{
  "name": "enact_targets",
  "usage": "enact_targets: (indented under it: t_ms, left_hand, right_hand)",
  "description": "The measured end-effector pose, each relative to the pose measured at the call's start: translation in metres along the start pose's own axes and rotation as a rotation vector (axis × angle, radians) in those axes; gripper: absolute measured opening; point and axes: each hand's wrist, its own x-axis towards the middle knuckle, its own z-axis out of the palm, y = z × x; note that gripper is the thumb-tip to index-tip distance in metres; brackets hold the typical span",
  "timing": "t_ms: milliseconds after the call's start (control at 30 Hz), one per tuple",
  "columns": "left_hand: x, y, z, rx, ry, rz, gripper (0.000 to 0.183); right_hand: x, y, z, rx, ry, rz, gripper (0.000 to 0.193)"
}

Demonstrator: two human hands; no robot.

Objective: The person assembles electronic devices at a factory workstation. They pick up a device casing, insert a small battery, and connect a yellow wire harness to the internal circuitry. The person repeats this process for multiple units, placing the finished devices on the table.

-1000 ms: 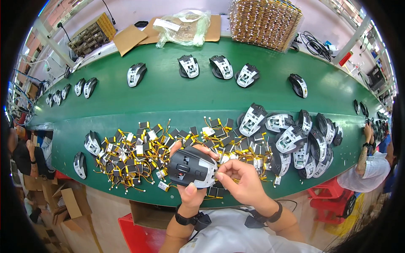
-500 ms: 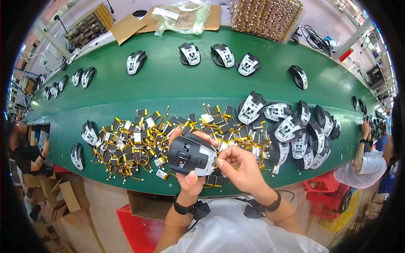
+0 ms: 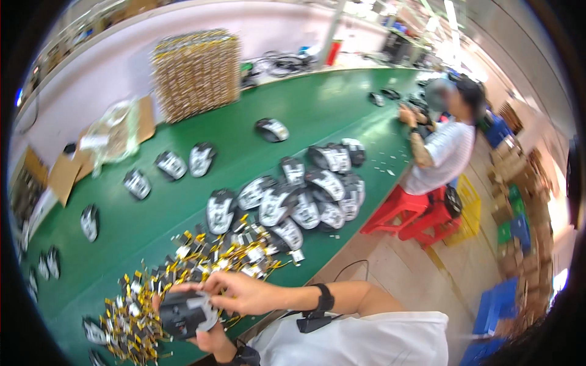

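1. The view has swung right; the counter (image 3: 317, 110) now runs diagonally.
2. Computer mouse (image 3: 182, 315), left hand (image 3: 210, 337) and right hand (image 3: 241, 293) now appear lower left, with finger placement too blurred to judge.
3. Co-worker (image 3: 448, 146), cardboard boxes (image 3: 540, 195) and blue bins (image 3: 493, 305) show more fully.

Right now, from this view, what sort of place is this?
Probably a factory assembly line: many unfinished-looking computer mice lie on a long green worktable, near a heap of small wired parts, and a co-worker sits further along.
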Motion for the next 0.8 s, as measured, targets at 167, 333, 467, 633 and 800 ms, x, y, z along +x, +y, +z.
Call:
enact_targets:
  t_ms: [167,333,467,633,800]
  left_hand:
    - [-0.007,0.014,-0.008,-0.008,-0.071,-0.041,0.101]
    - [-0.013,0.016,-0.022,-0.184,-0.059,-0.058,0.095]
    - [-0.015,0.02,-0.028,-0.166,0.022,-0.095,0.092]
    - [-0.019,0.022,-0.033,-0.164,0.073,-0.071,0.09]
    - [-0.041,-0.002,-0.069,-0.185,0.053,-0.13,0.081]
  right_hand:
    - [-0.01,-0.021,0.0,0.326,-0.257,0.223,0.027]
    - [-0.008,-0.017,0.005,0.338,-0.391,0.208,0.032]
    - [-0.007,-0.023,0.006,0.381,-0.486,0.272,0.035]
    - [-0.006,-0.01,0.011,0.319,-0.578,0.295,0.037]
    - [-0.009,-0.013,0.011,0.311,-0.55,0.3,0.04]
